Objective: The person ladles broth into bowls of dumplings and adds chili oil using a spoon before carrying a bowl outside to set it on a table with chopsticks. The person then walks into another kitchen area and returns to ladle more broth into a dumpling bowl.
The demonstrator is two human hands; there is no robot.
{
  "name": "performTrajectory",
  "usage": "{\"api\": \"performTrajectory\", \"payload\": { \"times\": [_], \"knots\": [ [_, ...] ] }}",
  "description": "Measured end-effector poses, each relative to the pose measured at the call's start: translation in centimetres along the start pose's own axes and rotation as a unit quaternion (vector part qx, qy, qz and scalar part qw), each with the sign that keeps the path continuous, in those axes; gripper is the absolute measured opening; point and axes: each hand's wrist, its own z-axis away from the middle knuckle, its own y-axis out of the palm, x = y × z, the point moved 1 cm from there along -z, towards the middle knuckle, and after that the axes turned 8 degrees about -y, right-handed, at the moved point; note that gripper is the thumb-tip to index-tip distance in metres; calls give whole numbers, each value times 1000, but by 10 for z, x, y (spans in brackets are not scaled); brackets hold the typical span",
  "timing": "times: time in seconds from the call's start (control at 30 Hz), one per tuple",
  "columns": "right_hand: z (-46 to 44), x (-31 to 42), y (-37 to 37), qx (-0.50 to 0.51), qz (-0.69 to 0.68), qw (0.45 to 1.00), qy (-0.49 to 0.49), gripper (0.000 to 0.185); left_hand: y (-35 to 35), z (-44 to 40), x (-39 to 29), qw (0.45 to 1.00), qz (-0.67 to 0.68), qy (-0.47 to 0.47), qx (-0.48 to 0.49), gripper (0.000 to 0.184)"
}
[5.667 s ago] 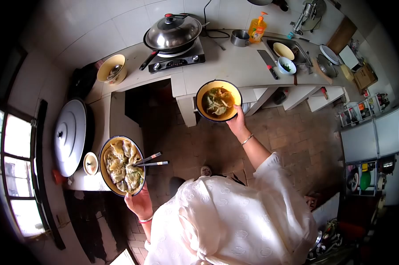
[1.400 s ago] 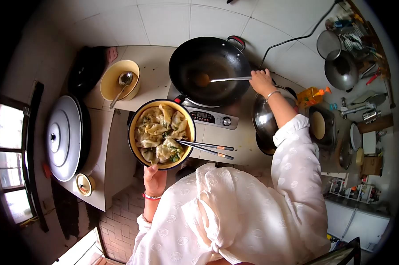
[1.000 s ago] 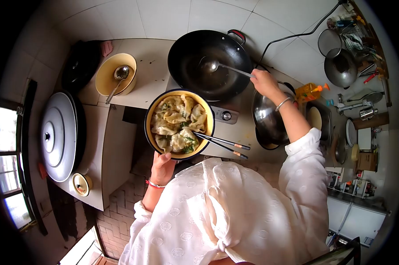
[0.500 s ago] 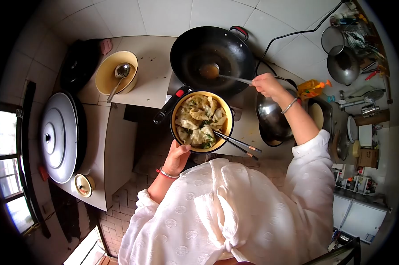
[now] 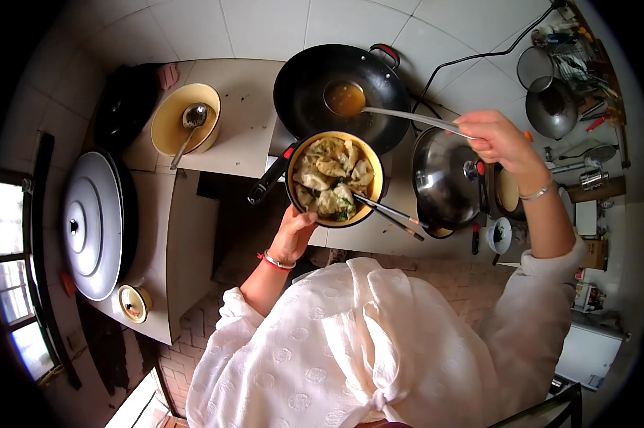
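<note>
My left hand (image 5: pixel 293 232) grips the lower rim of a yellow bowl of dumplings (image 5: pixel 331 178), held up in front of the wok. Two chopsticks (image 5: pixel 389 215) rest in the bowl and stick out to the right. My right hand (image 5: pixel 499 137) is closed round the handle end of a long metal ladle (image 5: pixel 407 115). The ladle's cup holds brownish broth and is over the inside of the black wok (image 5: pixel 300 100). The wok's black handle (image 5: pixel 270 178) reaches out left of the bowl. The bowl hides part of the wok's near edge and the cooker.
A cream bowl with a spoon (image 5: pixel 166 118) stands on the left counter. A large grey lid (image 5: pixel 93 221) and a small lidded pot (image 5: pixel 134 303) are further left. Right of the wok are a metal lid (image 5: pixel 443 175), a blue-white bowl (image 5: pixel 499 235) and a knife handle (image 5: pixel 475 237). A black cable runs along the wall.
The left hand has brought the dumpling bowl rightward to the wok. The right hand has lifted the ladle, now with broth in it, and drawn back to the right.
</note>
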Motion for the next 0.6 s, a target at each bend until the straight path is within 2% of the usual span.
{"api": "performTrajectory", "payload": {
  "times": [0.17, 0.33, 0.47, 0.57, 0.6],
  "knots": [
    [56, 25, 18, -18, 24, 1000, 2, 22, 6, 3, -6, 1000, -5, 3, 12, 62],
    [83, 11, 43, -8, 32, 999, 28, 21, 5, 2, -8, 1000, -11, 1, 18, 60],
    [98, 0, 76, -59, 207, 975, -60, 17, 9, 5, -11, 1000, -8, 0, 19, 55],
    [113, -1, 95, -118, 391, 889, -206, 14, 9, 5, -11, 1000, -1, -5, 19, 52],
    [119, 6, 100, -125, 418, 876, -205, 14, 7, 5, -10, 1000, 1, -9, 16, 51]
  ]
}}
